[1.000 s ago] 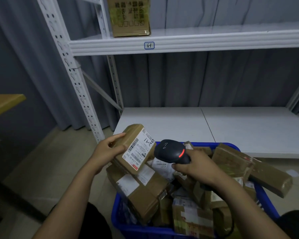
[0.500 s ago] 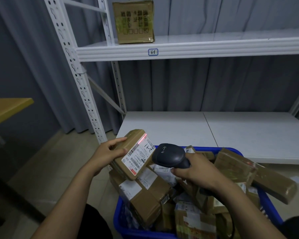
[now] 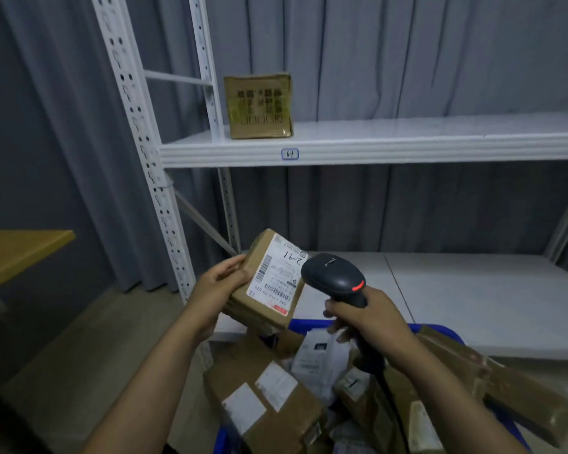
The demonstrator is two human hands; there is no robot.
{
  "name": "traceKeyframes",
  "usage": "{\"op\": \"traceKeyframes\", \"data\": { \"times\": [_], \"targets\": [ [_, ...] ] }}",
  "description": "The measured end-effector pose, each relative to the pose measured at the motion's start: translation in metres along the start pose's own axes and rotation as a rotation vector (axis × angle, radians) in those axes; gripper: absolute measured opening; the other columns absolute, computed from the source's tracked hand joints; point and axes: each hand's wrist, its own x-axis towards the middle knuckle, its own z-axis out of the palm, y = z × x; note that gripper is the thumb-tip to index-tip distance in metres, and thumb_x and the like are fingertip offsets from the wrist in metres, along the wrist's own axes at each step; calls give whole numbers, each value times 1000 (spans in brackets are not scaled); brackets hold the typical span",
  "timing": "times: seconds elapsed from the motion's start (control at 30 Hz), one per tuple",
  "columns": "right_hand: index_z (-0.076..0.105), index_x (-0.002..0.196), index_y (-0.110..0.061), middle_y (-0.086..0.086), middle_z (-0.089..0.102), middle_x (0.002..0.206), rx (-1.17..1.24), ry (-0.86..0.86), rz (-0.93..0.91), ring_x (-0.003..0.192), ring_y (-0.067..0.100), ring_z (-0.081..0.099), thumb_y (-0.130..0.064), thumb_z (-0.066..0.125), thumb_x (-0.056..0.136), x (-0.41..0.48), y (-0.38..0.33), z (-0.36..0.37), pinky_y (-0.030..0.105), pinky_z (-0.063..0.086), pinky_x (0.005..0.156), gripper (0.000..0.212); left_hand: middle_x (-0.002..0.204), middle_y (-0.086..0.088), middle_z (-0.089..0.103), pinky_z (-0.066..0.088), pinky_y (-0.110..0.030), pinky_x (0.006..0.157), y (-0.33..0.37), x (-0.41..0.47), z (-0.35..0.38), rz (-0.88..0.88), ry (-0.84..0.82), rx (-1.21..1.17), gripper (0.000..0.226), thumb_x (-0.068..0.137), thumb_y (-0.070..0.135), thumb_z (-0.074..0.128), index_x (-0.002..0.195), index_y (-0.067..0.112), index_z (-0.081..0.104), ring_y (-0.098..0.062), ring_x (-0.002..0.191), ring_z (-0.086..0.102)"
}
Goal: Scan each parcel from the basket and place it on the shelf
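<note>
Parcel and scanner held together over the basket, in front of the shelf.
The white metal shelf (image 3: 374, 149) carries one taped cardboard box (image 3: 259, 106) on its upper board. Below it, the blue basket (image 3: 312, 323) is heaped with brown packages (image 3: 263, 398). Above the basket, the left hand (image 3: 217, 290) grips a tilted parcel (image 3: 266, 290) by its left edge, white label facing up. The right hand (image 3: 371, 319) has its fingers curled round the handle of the black barcode scanner (image 3: 335, 280), whose head is just beside the label.

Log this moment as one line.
left hand: holds parcel | right hand: grips scanner | basket: more parcels | upper shelf: one box
</note>
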Motion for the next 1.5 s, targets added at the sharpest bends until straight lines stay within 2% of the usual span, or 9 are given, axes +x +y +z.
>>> {"op": "traceKeyframes", "data": {
  "times": [0.17, 0.27, 0.4, 0.57, 0.7, 0.9, 1.17, 1.33, 1.5],
  "targets": [
    [68, 101, -13, 12, 75, 101, 273, 0, -65, 94, 26, 72, -6, 71, 84, 38, -43, 4, 38, 59, 83, 18, 104, -9, 73, 54, -49, 88, 62, 18, 27, -35, -3, -274, 33, 93, 33, 59, 125, 25, 59, -30, 98, 69],
    [70, 102, -10, 10, 76, 98, 333, 26, -133, 91, 23, 72, -8, 70, 85, 58, -73, 2, 33, 58, 81, 17, 102, -8, 74, 54, -47, 85, 98, 27, 31, 38, -20, -284, 25, 95, 36, 52, 116, 27, 61, -29, 97, 69],
    [71, 100, -5, 3, 76, 83, 389, 46, -214, 78, 15, 72, -6, 68, 87, 85, -115, -2, 19, 54, 62, 14, 117, -2, 69, 57, -42, 81, 131, 48, 23, 209, -65, -210, 47, 88, 44, 61, 133, 35, 51, -23, 104, 68],
    [68, 101, -3, 12, 76, 95, 502, 47, -203, 91, 26, 73, -12, 68, 87, 128, -164, -3, 34, 58, 77, 16, 121, -1, 64, 56, -47, 88, 175, 82, 25, 253, 210, -288, 51, 90, 38, 59, 138, 31, 45, -23, 101, 67],
    [64, 103, -2, 18, 71, 106, 547, 38, -206, 97, 33, 71, -12, 68, 88, 152, -187, -7, 38, 60, 80, 19, 144, -7, 44, 50, -49, 97, 191, 111, 34, 203, 445, -324, 80, 83, 56, 58, 150, 38, 19, -30, 119, 53],
    [63, 107, -3, 19, 71, 103, 405, 66, -212, 85, 32, 74, -14, 69, 88, 172, -189, -19, 41, 61, 77, 23, 157, -17, 3, 40, -49, 103, 190, 139, 51, 117, 363, 60, 92, 87, 60, 54, 153, 35, -5, -39, 136, 30],
    [63, 108, -4, 19, 71, 98, 366, 123, -219, 79, 31, 74, -16, 68, 89, 194, -186, -40, 37, 61, 69, 23, 159, -12, 1, 23, -49, 114, 172, 169, 64, 647, 714, 994, 86, 84, 57, 61, 151, 26, 16, -34, 145, 8],
    [62, 104, -7, 18, 71, 93, 336, 132, -217, 70, 26, 72, -17, 67, 90, 206, -182, -42, 32, 59, 59, 18, 160, -17, -4, 3, -51, 117, 173, 208, 71, 639, 717, 1110, 86, 89, 61, 49, 154, 24, 7, -37, 147, -5],
    [62, 98, -3, 16, 68, 80, 298, 150, -205, 55, 21, 64, -16, 67, 90, 219, -172, -45, 29, 54, 50, 16, 158, -20, -11, 5, -51, 119, 181, 248, 62, 558, 646, 1120, 83, 93, 50, 53, 154, 23, 3, -40, 146, -10]
  ]
}}
